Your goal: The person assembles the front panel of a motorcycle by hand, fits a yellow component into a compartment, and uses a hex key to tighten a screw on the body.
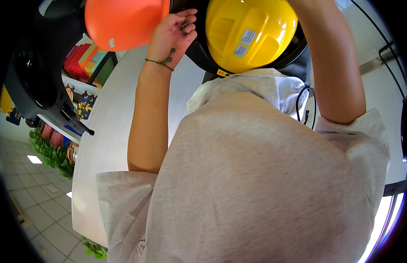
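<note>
My left hand (179,33) is near the top edge, between an orange helmet-like shell (126,22) and a yellow hard hat (251,33). Its fingers are curled in; whatever they hold, if anything, is hidden. A ring is on one finger and a thin beaded bracelet (159,62) circles the wrist. The hard hat has two small white labels and lies against a curved black object (197,48) with a yellow sticker. My right arm (333,61) reaches up past the hat's right side, its hand beyond the top edge.
A pale tabletop (107,144) runs along the left. Over it juts a glossy black device (34,79) with a thin tip. Shelves behind hold colourful boxes (89,61), small figures and green leaves (50,149). A black cable (314,105) loops beside my right arm.
</note>
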The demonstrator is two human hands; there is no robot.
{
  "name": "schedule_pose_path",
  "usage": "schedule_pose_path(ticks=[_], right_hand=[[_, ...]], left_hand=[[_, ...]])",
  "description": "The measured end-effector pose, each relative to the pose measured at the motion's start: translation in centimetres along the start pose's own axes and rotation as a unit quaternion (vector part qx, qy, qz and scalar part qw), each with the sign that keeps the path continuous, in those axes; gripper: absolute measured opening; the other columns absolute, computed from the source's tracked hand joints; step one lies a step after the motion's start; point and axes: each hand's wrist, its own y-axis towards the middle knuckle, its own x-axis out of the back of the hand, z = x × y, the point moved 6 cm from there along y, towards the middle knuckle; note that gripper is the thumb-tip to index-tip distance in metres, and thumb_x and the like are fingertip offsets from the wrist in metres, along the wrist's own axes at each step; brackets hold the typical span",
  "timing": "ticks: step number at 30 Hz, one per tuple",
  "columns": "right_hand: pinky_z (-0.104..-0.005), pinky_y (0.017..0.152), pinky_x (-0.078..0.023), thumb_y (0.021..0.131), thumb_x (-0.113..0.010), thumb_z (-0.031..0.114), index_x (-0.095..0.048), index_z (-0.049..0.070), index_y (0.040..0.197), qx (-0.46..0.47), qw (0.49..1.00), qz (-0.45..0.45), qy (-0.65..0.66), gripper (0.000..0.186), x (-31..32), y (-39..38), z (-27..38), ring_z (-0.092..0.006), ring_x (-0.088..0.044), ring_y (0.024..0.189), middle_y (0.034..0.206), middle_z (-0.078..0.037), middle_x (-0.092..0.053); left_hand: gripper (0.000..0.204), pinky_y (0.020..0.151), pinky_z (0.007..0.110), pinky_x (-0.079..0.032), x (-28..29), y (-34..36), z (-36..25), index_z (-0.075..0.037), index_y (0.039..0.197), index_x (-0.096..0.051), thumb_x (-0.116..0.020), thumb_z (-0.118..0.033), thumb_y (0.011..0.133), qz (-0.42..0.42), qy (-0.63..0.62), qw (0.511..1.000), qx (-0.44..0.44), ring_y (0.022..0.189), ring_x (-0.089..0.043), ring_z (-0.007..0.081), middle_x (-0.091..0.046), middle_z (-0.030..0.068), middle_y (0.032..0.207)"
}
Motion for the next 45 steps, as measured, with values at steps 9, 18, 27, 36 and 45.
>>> schedule_pose_path(ticks=[9,18,27,36,45], right_hand=[[-0.04,0.073,-0.053,0.08,-0.058,0.021,-0.058,-0.003,0.097,-0.159,0.96,0.228,0.04,0.029,-10.5,-12.9,-1.2,-0.0339,-0.066,0.08,0.085,-0.021,-0.067],[-0.0403,0.069,-0.055,0.083,-0.057,0.016,-0.055,-0.004,0.094,-0.167,0.958,0.231,-0.041,0.023,-9.9,-12.7,-1.1,-0.036,-0.067,0.081,0.089,-0.021,-0.066],[-0.041,0.067,-0.055,0.083,-0.056,0.014,-0.054,-0.003,0.094,-0.141,0.961,0.23,-0.057,0.02,-10.6,-12.9,-1.2,-0.0345,-0.068,0.079,0.089,-0.02,-0.067],[-0.0428,0.066,-0.052,0.085,-0.055,0.017,-0.057,-0.003,0.091,-0.231,0.959,0.149,0.068,0.02,-9.4,-11.8,-1.4,-0.0376,-0.064,0.072,0.075,-0.023,-0.064],[-0.0408,0.064,-0.048,0.089,-0.059,0.023,-0.056,-0.002,0.089,-0.293,0.934,0.063,0.194,0.025,-5.9,-11.5,-1.3,-0.0387,-0.062,0.072,0.076,-0.024,-0.061]], left_hand=[[0.014,0.053,0.02,-0.04,1.1,-1.2,0.2,0.0,0.099,-0.057,-0.047,-0.007,0.092,-0.091,0.086,0.992,-0.021,0.059,-0.045,0.006,-0.056,0.0019,0.078],[0.016,0.038,0.021,-0.025,0.7,-1.0,0.0,-0.002,0.094,-0.056,-0.043,-0.012,0.095,-0.048,0.123,0.991,-0.023,0.043,-0.031,0.0053,-0.049,-0.0004,0.063],[0.02,0.041,0.022,-0.027,1.6,-0.9,0.3,-0.002,0.091,-0.056,-0.044,-0.018,0.093,-0.071,0.099,0.992,-0.019,0.047,-0.035,0.0069,-0.047,0.0003,0.063],[0.017,0.048,0.02,-0.028,1.2,-1.1,0.1,-0.01,0.09,-0.058,-0.053,-0.026,0.094,-0.04,0.053,0.998,0.012,0.051,-0.033,0.0054,-0.045,-0.0042,0.062],[0.022,0.049,0.019,-0.028,1.3,-0.6,0.5,-0.005,0.102,-0.06,-0.058,-0.025,0.095,-0.059,-0.042,0.997,0.023,0.054,-0.035,0.0037,-0.052,-0.0033,0.072]])
